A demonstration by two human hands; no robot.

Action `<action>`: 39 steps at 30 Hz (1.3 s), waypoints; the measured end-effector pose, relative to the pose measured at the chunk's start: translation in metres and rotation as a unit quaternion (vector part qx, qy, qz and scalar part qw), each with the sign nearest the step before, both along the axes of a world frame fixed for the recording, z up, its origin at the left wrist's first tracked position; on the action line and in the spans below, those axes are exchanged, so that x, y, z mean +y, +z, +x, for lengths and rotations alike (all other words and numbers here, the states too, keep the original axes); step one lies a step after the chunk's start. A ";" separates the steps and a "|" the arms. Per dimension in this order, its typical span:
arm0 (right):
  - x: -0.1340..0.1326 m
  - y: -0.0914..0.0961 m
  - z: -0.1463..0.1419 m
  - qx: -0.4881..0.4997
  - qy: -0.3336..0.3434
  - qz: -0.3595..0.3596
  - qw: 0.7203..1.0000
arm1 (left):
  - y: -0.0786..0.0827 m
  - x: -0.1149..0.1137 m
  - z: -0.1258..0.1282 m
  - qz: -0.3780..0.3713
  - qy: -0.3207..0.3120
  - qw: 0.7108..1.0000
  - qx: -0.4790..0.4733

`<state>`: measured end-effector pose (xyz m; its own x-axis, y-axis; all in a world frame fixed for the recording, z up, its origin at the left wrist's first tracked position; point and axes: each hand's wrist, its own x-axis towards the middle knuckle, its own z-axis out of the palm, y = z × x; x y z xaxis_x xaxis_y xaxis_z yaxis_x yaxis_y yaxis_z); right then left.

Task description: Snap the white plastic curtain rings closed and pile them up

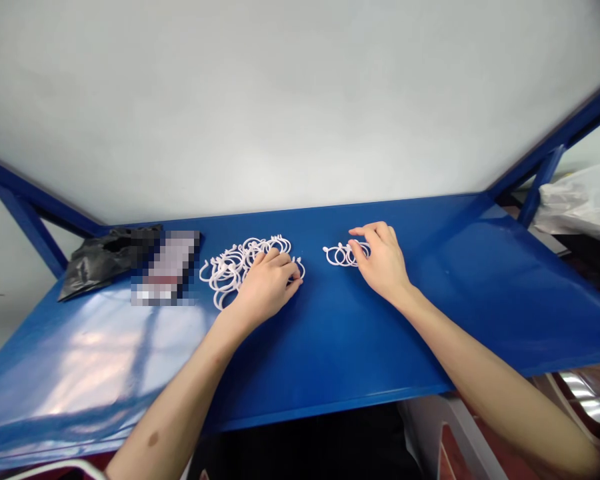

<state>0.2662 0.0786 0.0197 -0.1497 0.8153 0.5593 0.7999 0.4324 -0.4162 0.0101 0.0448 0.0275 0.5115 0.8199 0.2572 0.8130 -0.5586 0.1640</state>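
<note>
Expect light, stiff, slick white rings, best pinched by the band, heaped left of frame centre under a curled left hand with a grasp impossible to tell, and clustered right of centre by a right hand with thumb and forefinger parted.

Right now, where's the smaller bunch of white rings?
Head view: the smaller bunch lies right of centre on the blue table, at the right hand.
</note>
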 end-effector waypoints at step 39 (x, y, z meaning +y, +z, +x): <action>-0.045 -0.007 -0.029 0.164 0.249 -0.088 0.950 | -0.007 -0.015 0.028 -0.032 -0.029 0.956 -0.291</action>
<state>0.2370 0.0334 0.0130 -0.3838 0.7743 0.5032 0.3290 0.6238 -0.7089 0.0380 0.0300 0.0208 0.3427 0.8178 0.4624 0.5412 -0.5742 0.6143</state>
